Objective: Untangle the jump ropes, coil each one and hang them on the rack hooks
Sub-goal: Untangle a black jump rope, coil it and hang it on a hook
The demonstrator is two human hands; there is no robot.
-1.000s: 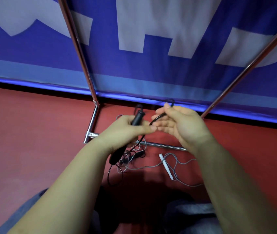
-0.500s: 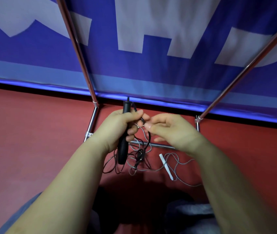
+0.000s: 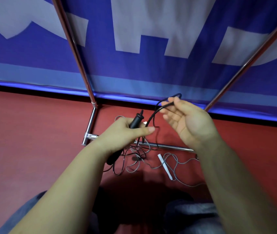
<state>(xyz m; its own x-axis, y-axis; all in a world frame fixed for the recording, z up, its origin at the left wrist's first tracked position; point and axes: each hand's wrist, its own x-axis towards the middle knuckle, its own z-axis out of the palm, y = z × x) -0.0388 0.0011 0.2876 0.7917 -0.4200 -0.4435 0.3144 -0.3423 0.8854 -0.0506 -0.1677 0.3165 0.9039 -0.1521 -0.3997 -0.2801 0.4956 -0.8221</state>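
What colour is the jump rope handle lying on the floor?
White, seen in the head view: the handle lies on the red floor.

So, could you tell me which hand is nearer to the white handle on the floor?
Right. The right hand is raised above and just right of the white handle, pinching the black rope; the left hand is up and farther left.

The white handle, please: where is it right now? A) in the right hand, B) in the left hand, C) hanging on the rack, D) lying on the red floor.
D: the white handle lies on the red floor among the grey cord, touched by neither hand.
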